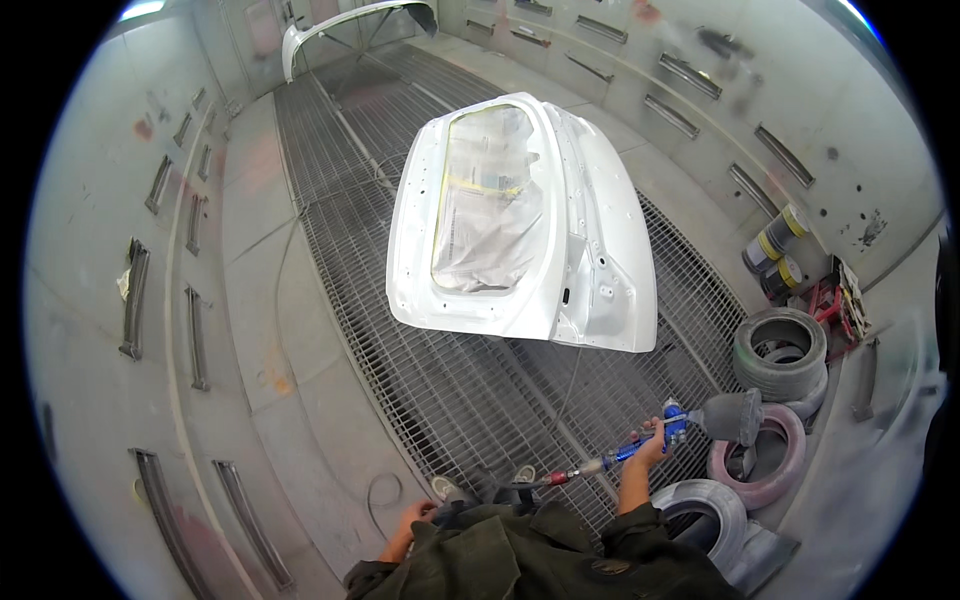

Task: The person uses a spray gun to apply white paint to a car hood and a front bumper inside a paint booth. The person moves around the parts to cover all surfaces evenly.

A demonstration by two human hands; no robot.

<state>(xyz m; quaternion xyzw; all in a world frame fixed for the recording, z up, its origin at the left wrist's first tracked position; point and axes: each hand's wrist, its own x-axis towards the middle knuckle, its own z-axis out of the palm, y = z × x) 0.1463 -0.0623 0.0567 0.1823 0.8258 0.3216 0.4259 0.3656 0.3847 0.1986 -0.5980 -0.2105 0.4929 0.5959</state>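
My right hand (651, 446) is wrapped round the handle of a blue paint spray gun (676, 424). A dark grey cup (735, 417) sits on the gun, tipped toward the right. From the gun's handle a red-ended air coupling (560, 477) runs back toward my waist. Low by my body, my left hand (416, 516) has its fingers curled in against something dark; what they hold is hidden. In front of me, apart from both hands, stands a glossy white car tailgate (412, 265). Its window opening is covered with masking sheet (488, 230), edged in yellow tape.
Several tyres (780, 352) stack at the right, beside paint cans (775, 238) and a red crate (832, 305). Metal floor grating (350, 250) lies underfoot. A hose (283, 262) trails along the left floor. A white curved car part (350, 17) stands at the far end. Walls enclose both sides.
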